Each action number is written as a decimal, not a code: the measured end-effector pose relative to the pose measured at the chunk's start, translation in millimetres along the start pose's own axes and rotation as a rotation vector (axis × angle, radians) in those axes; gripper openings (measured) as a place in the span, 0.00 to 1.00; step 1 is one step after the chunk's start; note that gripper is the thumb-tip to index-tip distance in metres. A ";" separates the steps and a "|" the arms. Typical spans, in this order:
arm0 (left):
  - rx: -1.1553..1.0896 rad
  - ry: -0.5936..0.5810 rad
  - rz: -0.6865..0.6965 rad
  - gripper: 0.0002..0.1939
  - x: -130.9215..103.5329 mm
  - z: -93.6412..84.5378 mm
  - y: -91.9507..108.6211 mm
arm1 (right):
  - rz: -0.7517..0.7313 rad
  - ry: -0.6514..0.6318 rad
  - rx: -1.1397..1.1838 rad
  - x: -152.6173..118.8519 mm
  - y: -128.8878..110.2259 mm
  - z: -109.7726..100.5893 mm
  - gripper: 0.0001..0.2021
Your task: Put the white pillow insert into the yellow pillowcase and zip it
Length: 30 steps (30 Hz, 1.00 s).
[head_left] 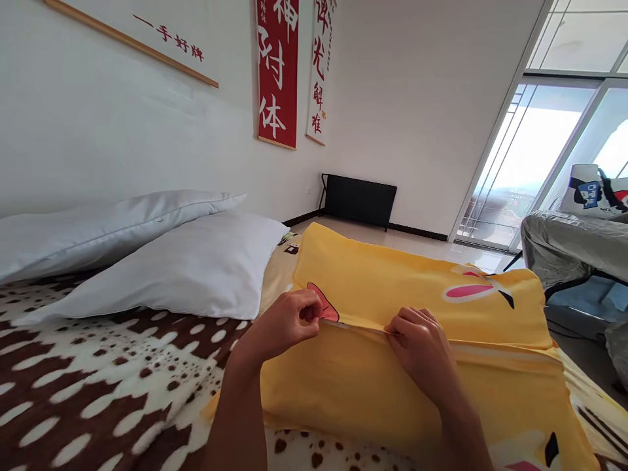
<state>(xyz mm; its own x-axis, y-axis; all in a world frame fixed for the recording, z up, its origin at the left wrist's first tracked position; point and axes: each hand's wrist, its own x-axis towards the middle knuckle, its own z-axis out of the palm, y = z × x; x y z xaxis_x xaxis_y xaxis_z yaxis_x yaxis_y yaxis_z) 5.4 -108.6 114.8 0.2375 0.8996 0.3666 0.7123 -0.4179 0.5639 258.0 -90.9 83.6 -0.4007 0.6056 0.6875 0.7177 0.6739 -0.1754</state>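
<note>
A plump yellow pillowcase (353,386) with pink, white and black cartoon prints lies on the bed in front of me. A seam or opening edge with a pale strip runs across its middle. My left hand (294,320) is closed in a pinch on this edge, beside a pink printed patch. Farther right along the same edge, my right hand (419,350) pinches the fabric too, its fingers curled downward. Between the two hands the edge is drawn fairly straight. Whether it carries a zipper is too small to tell.
Two white pillows (196,271) overlap on the left, against the wall. Under everything spreads a brown and cream patterned blanket (98,386). A black folded panel (360,199) leans by the far wall. At right, a plastic-covered table (579,235) bears a printed bag (586,193), near sliding glass doors (530,150).
</note>
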 end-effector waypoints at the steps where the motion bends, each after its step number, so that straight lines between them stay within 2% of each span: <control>1: -0.001 0.002 0.006 0.06 0.9 0.7 -0.3 | -0.019 -0.005 -0.017 -0.4 0.1 0.1 0.10; 6: 0.039 0.003 0.041 0.03 3.1 3.2 0.1 | -0.081 -0.005 -0.072 -1.1 -1.4 -1.8 0.12; 7: 0.062 0.011 0.054 0.05 3.1 4.2 1.2 | -0.091 -0.002 -0.078 -1.2 -2.2 -2.4 0.13; 10: 0.113 0.023 0.126 0.19 5.4 11.6 5.4 | -0.106 0.008 -0.100 -1.3 -4.3 -3.0 0.13; 12: 0.125 0.018 0.183 0.23 11.5 21.0 5.8 | -0.109 0.031 -0.112 -0.3 -4.1 -1.6 0.14; 14: 0.113 0.047 0.226 0.18 22.2 33.6 0.7 | -0.102 0.082 -0.112 2.4 -0.8 1.9 0.14; 17: 0.040 0.166 0.251 0.13 42.6 55.5 -18.3 | -0.038 0.152 -0.076 8.1 14.2 11.1 0.11; 20: -0.017 0.283 0.223 0.13 60.0 76.1 -40.6 | 0.112 0.106 -0.071 8.2 44.7 19.2 0.08; 23: -0.033 0.302 0.183 0.13 69.7 90.0 -52.6 | 0.214 0.030 -0.102 -5.0 86.7 15.8 0.11; 27: -0.068 0.285 0.104 0.14 73.2 90.0 -58.7 | 0.321 -0.032 -0.211 -34.6 151.2 -13.4 0.17; 30: -0.056 0.393 -0.118 0.18 71.5 76.7 -76.2 | 0.548 -0.040 -0.243 -58.4 197.5 -43.7 0.17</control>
<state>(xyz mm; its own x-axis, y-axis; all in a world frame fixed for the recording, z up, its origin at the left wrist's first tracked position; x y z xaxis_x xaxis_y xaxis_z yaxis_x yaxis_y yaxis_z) 18.8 -2.7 41.3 -0.1218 0.8292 0.5456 0.6802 -0.3306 0.6542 448.1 -11.6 39.6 0.0465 0.8562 0.5146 0.9334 0.1462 -0.3276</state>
